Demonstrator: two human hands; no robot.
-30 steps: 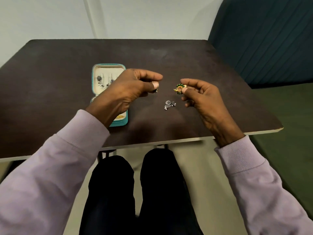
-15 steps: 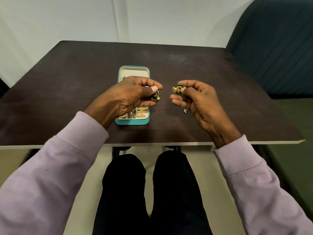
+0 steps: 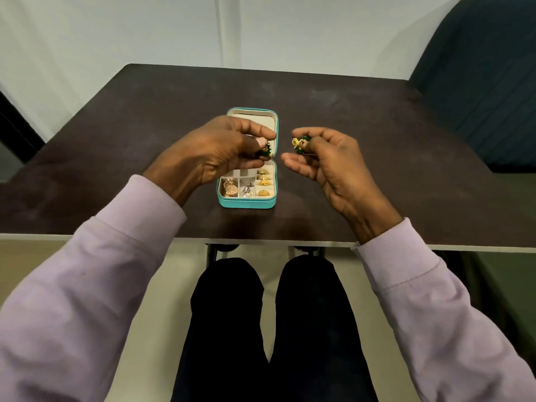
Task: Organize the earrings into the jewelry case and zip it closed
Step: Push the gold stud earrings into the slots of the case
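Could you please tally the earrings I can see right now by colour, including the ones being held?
Green-and-gold: 2, one in the left hand, one in the right hand
Gold: 4
Rose-gold: 1
Silver: 1 cluster; pieces unclear
Total: 8

Matt dark table; smooth teal case with pale, cloth-like lining.

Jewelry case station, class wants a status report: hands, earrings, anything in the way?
Left hand pinches a green-gold earring; right hand pinches its twin. Jewelry case open, unzipped. Nothing in the way.
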